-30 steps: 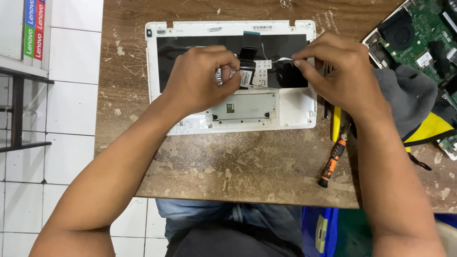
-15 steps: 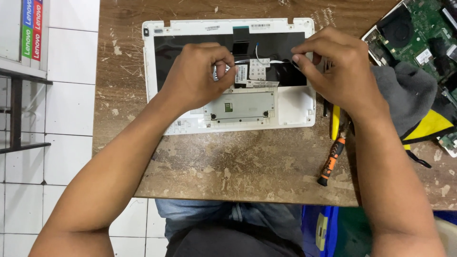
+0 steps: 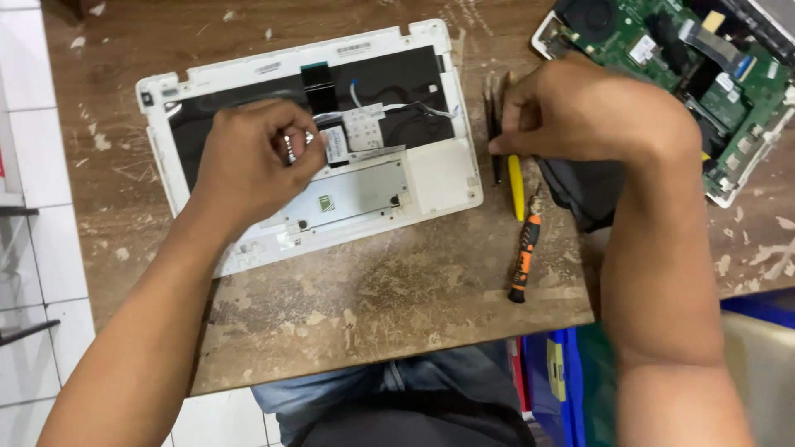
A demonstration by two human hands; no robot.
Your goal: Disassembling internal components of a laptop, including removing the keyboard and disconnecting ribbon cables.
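Observation:
A white laptop palmrest cover (image 3: 439, 178) lies inside-up on the worn wooden table, showing black film, a touchpad board and flat ribbon cables (image 3: 335, 145). My left hand (image 3: 248, 165) rests on its left half, fingers pinched on a small silvery part by the cables. My right hand (image 3: 580, 116) is off the cover to the right. Its curled fingertips close on a thin dark tool (image 3: 494, 170) lying next to a yellow-handled tool (image 3: 515, 186).
An orange-and-black screwdriver (image 3: 523, 257) lies near the table's front edge. A dark grey cloth (image 3: 592, 186) sits under my right wrist. An opened laptop base with a green circuit board (image 3: 704, 66) fills the top right. Blue bins (image 3: 563, 381) stand below the table.
My right hand has left the cover and moved right onto the tools beside it. My left hand stays pinched on the cover's inside. The view has shifted closer.

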